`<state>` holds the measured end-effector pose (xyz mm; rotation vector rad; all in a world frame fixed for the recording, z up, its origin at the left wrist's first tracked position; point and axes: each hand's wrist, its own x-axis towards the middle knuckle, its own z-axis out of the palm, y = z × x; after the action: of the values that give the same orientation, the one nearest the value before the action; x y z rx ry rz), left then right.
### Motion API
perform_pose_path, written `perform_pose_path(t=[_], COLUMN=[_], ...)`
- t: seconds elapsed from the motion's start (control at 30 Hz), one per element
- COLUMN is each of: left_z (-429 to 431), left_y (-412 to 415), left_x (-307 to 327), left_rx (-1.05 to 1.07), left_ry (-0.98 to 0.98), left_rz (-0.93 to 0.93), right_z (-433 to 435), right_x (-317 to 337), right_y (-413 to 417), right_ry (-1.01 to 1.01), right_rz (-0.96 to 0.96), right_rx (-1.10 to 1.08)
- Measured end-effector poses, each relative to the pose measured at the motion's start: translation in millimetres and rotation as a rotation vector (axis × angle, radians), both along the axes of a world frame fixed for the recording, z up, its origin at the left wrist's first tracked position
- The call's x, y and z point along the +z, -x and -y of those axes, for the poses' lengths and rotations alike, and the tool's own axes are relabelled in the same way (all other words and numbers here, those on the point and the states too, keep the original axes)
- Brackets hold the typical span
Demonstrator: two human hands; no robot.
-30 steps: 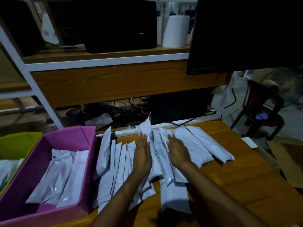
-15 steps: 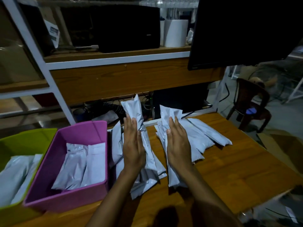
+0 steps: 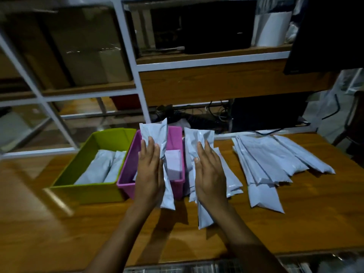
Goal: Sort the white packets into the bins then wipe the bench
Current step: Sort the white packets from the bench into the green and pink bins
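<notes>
Left hand (image 3: 149, 170) lies with its fingers stretched along the first sheaf (image 3: 155, 133) of long, flat white plastic packets, thumb hidden beneath, and holds it tilted above the rectangular pink plastic bin (image 3: 126, 174). The sheaf's far end rises past the bin's back wall and one packet trails over its near wall. Right hand (image 3: 210, 174) clasps the second sheaf (image 3: 199, 136) of the same white packets in the same way, just right of the pink bin and above the brown wooden bench (image 3: 59, 233). A few packets slip out below that palm. Inside the pink bin a pale packet (image 3: 173, 164) already lies flat, and the lime-green plastic bin (image 3: 84, 192), touching the pink bin's left wall, also holds some. Well to the right of the pink bin, the unsorted fan of white packets (image 3: 264, 160) is spread on the bench. These packets look light, limp and slick-skinned, so a sheaf is likely to shear apart and shed its lowest members. The sound grip would be across the middle of the sheaf, thumb beneath and fingers spread on top, squeezing enough to stop the sliding. Held by one end, they would droop and fan out. They seem in no way fragile, so a short drop into the bin should do no harm.
</notes>
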<state>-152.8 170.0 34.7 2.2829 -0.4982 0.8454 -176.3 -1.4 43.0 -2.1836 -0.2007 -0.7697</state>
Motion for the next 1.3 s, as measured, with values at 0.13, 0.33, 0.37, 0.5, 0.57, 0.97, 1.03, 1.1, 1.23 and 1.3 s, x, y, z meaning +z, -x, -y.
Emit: perform_pose_path(t=[0.13,0.33,0.37,0.5,0.57,0.97,1.03,1.1,1.23,1.3], left_z=[-42.1,-82.6,-87.4,-92.7,-90.7,-81.0,-81.6,-82.9,-90.2,-93.3], left_y=[-23.3,-82.7,-94.5,-138.7,-157.8,-220.5,-223.6,-223.8,-230.8,-232.8], left_x=[4.2,-7.1,-11.1,-30.0,-44.9,-103.1,-104.6,-101.7,-91.4,-80.9], left_rx=[0.050,0.066,0.058,0.118,0.143,0.071,0.056,0.039,-0.014,-0.010], left_ry=[-0.090,-0.230,-0.289,-0.522,-0.550,-0.868,-0.863,-0.843,-0.844,-0.806], left_rz=[-0.043,-0.162,-0.190,-0.357,-0.462,-1.072,-1.097,-1.111,-1.134,-1.090], right_z=[-37.0,-88.2,-96.4,-129.6,-141.2,-122.2,-122.9,-120.7,-116.9,-115.9], right_x=[8.3,5.4,2.9,-19.5,-38.9,-137.3,-131.2,-128.1,-111.1,-93.5], right_y=[-18.3,-79.7,-92.8,-151.5,-176.0,-228.6,-228.6,-229.3,-223.4,-219.9], right_ry=[0.053,0.154,0.168,0.308,0.347,0.596,0.598,0.601,0.569,0.507], right_rz=[-0.030,-0.112,-0.124,-0.268,-0.383,-1.098,-1.097,-1.072,-1.001,-0.870], right_rx=[0.044,0.035,0.031,-0.016,-0.056,0.062,0.070,0.081,0.108,0.128])
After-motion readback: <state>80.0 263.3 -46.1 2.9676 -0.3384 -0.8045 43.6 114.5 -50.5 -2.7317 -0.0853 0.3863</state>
